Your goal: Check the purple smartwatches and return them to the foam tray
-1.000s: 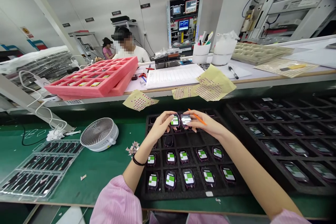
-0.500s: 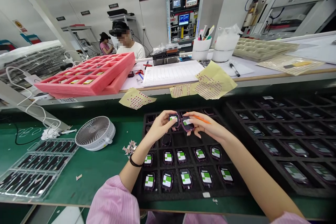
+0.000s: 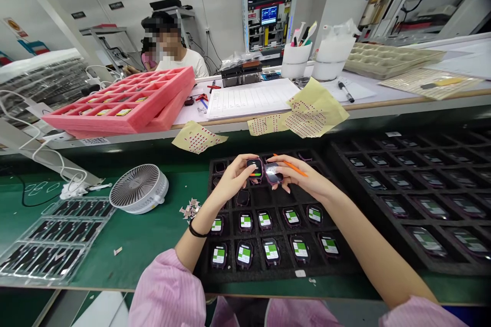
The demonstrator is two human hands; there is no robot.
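My left hand is closed around a smartwatch without a strap, its thumb lying on the lit, mostly dark screen. Close beside it, my right hand grips a second watch whose screen looks greyish. An orange stick-like tool also lies between the fingers of that hand; its exact kind is unclear. Both hands are above the back part of a black foam tray. Several watches with green and white screens, such as one watch, sit in its front compartments.
A second black tray of watches stands to the right. On the left are a white fan, a clear plastic tray and small scraps. Pink foam trays and papers lie on the raised shelf, where yellow sheets overhang its edge.
The left watch's screen has gone from green and white to mostly dark with a coloured strip. The right watch's screen has turned greyish. Both hands keep their grip.
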